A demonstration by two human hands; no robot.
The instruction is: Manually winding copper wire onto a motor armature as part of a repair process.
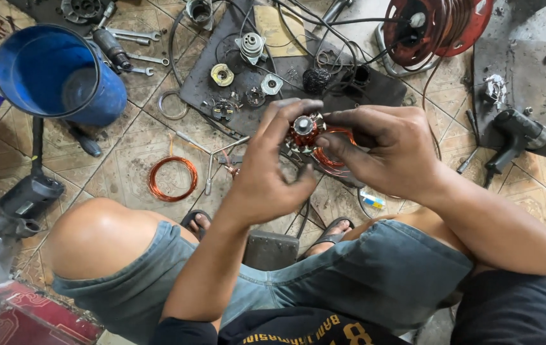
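Both hands pinch a small copper-wound armature [304, 133] mid-air above the tiled floor [126, 147]: left hand [266, 172] closed on its left side, right hand [375, 150] on its right. Axis direction unclear. Copper wire coil [172, 178] lies left; blue bucket [62, 73] far left.

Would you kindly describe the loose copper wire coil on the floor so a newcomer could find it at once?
Start at the big blue bucket lying on its side on the tiled floor. Below and right of it, left of the left hand, lies the copper wire coil. It is a flat, bare orange ring, unlike the grey metal parts nearby.
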